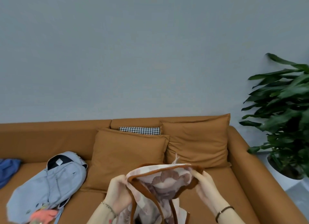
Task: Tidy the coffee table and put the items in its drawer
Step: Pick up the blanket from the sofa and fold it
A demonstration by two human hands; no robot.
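I hold up a pink and cream patterned cloth with a brown border (160, 182) in front of the sofa. My left hand (119, 192) grips its left edge, fingers curled round the brown trim. On the other side my right hand (206, 186) pinches the right edge. The cloth is stretched between both hands and hangs down below the frame's bottom. The coffee table and its drawer are out of view.
A brown sofa (250, 173) fills the lower view, with two brown cushions (128, 157) and a houndstooth pillow (139, 130) behind them. A light blue backpack (50, 185) lies at left, a blue garment (8, 168) beyond it. A potted plant (284, 115) stands at right.
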